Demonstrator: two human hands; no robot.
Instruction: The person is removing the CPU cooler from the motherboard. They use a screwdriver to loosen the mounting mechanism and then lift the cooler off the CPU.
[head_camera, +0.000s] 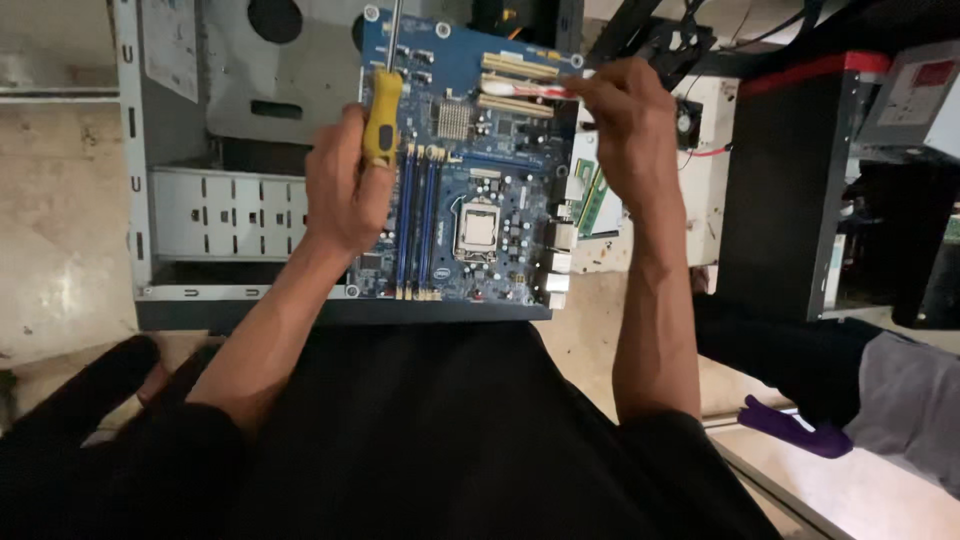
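Pale, scuffed concrete floor (60, 250) spread beneath an opened grey metal computer case (200, 215) lying on its side, with black tower cases (790, 190) and loose cables crowded along the right. Resting across the case, directly in front of the seated person's dark-clothed lap, was a blue rectangular motherboard (470, 170) with its bare silver processor socket (478, 230) facing up, its long blue memory slots (417, 220) running toward the person and its cream expansion slots (515, 85) at the far end.

The left hand (345, 190) was wrapped in a closed fist around the yellow handle of a screwdriver (382, 115), whose steel shaft pointed away toward the board's far left corner; held that way, the tool probably stood upright over a mounting hole there, though the tip itself lay out of view. The right hand (625, 125) hovered at the board's far right edge, its fingers (590, 95) pinched shut on a slim white and red stick-like object (530, 90) lying over the expansion slots; what it was could not be made out. Just beside that hand lay a green memory module (592, 200) on a white surface. A purple object (795, 425) sat low on the right, well apart from both hands.
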